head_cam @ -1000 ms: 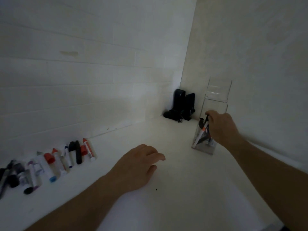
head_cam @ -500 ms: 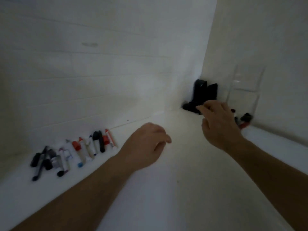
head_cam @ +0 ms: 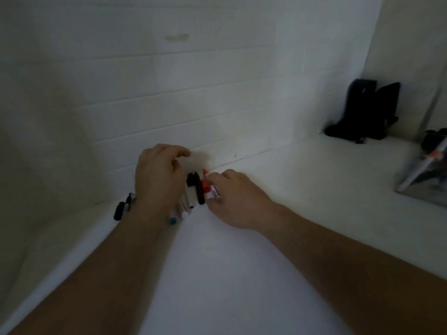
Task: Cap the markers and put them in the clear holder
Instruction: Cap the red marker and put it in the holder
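A row of markers lies on the white surface along the tiled wall. My right hand point(head_cam: 238, 201) reaches its right end, with fingertips and thumb pinched around a red-and-white marker point(head_cam: 210, 188) that still rests on the surface. Just left of it lie a black marker point(head_cam: 198, 191) and a short black cap point(head_cam: 190, 179). My left hand point(head_cam: 158, 180) hovers over the middle of the row, fingers apart and empty, hiding most of the markers there; a blue end point(head_cam: 173, 221) and a white end point(head_cam: 185, 215) stick out below it. The clear holder point(head_cam: 411, 189) stands at the right edge with markers inside.
More black markers point(head_cam: 121, 209) lie at the left end of the row, by my left wrist. A black object point(head_cam: 367, 112) stands in the far corner where the two walls meet. The tiled wall runs close behind the markers.
My right hand left the clear holder and swung left to the marker row, landing on the red-and-white marker. My left hand moved forward over the row. The view turned left.
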`<state>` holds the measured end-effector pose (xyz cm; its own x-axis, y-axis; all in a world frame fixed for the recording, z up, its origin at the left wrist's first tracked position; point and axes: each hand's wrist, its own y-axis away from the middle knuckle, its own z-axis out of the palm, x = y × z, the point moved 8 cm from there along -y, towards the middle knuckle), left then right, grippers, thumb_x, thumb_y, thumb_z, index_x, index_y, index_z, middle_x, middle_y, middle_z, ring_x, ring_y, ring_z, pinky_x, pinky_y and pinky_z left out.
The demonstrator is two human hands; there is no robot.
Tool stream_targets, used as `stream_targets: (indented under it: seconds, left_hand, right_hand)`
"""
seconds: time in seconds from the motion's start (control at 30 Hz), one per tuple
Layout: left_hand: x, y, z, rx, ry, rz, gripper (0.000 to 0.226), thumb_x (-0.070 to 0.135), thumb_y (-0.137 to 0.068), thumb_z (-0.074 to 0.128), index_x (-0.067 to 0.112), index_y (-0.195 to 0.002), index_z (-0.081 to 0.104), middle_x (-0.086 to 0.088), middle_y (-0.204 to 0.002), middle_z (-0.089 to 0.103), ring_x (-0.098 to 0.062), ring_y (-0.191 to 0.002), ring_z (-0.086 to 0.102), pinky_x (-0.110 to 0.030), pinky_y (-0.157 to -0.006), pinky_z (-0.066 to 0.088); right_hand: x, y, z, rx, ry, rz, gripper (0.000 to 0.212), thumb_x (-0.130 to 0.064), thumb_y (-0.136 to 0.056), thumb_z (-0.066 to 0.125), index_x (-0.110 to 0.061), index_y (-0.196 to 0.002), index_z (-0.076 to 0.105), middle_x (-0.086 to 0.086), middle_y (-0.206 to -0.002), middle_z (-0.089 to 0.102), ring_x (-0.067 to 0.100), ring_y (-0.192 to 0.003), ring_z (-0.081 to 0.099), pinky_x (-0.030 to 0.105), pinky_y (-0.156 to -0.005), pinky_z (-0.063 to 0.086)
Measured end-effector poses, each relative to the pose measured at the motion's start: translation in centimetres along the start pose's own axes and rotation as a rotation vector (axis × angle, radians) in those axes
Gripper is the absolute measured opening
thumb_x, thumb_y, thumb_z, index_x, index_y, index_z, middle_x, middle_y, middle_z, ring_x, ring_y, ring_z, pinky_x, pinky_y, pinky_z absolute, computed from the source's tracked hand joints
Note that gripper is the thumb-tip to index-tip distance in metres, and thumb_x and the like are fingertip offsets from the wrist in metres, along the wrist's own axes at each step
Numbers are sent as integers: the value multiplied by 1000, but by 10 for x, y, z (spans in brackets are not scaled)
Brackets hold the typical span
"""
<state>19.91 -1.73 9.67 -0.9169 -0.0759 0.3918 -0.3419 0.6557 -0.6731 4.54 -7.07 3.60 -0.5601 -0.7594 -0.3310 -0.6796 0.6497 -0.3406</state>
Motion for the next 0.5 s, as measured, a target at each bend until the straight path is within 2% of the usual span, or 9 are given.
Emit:
stream_targets:
  seconds: [0.07, 0.13, 0.2, 0.27, 0.3, 0.33, 0.4, 0.5]
  left_hand:
    - [4, 3, 7, -22, 21, 15, 43, -3, -82, 47, 27, -102, 72, 4, -112, 66, -23, -110, 51, -28, -91, 38]
    - [7, 5, 14, -43, 36, 20, 43, -4, -83, 47, 26, -102, 72, 4, -112, 66, -22, -109, 50, -28, -91, 37]
    - [10, 5, 18, -67, 27, 25, 41, -3, -84, 48, 25, -102, 72, 3, -112, 66, -22, -108, 50, -29, -91, 38]
    - [14, 8, 22, -98, 9, 37, 38, 0, -85, 50, 26, -102, 72, 5, -111, 66, -20, -107, 49, -27, -88, 36]
    - [16, 10, 24, -114, 3, 35, 37, 1, -86, 50, 27, -102, 72, 6, -111, 66, -19, -106, 49, -26, -88, 35]
    - [15, 10, 26, -130, -5, 28, 37, 2, -87, 51, 28, -103, 72, 7, -110, 66, -19, -106, 49, -27, -87, 37]
    - [15, 10, 31, -156, -46, 21, 35, 8, -88, 52, 30, -105, 72, 6, -109, 67, -22, -106, 53, -31, -89, 43]
    - [19, 13, 43, -250, -167, 29, 31, 29, -86, 57, 36, -114, 68, 7, -111, 69, -26, -109, 53, -37, -95, 43]
  right_hand:
    - [0, -2, 7, 12, 35, -18, 36, -37, -93, 51, -22, -125, 56, 2, -96, 42, 29, -94, 50, 42, -76, 51]
    - [9, -3, 6, 27, 49, 41, 33, -39, -98, 49, -20, -122, 60, 1, -95, 38, 28, -93, 52, 36, -73, 46]
    - [21, -2, 0, -8, 109, 115, 39, -44, -100, 44, -21, -129, 58, 4, -101, 46, 27, -94, 54, 33, -74, 40]
    - [37, 3, -11, -81, 226, 152, 45, -49, -100, 42, -25, -138, 51, 10, -117, 59, 31, -105, 59, 35, -78, 44]
    - [46, 8, -20, -99, 257, 163, 43, -48, -100, 42, -26, -136, 51, 12, -120, 62, 34, -107, 61, 36, -79, 46]
    - [56, 14, -30, -95, 257, 176, 36, -45, -99, 44, -26, -128, 50, 13, -118, 63, 36, -104, 62, 36, -77, 46]
    - [76, 30, -50, -48, 217, 215, 19, -36, -98, 47, -25, -113, 43, 14, -103, 65, 35, -85, 62, 35, -69, 46]
    - [100, 57, -75, 125, 123, 274, 20, -31, -98, 52, -28, -113, 38, 6, -83, 64, 26, -64, 57, 36, -60, 47]
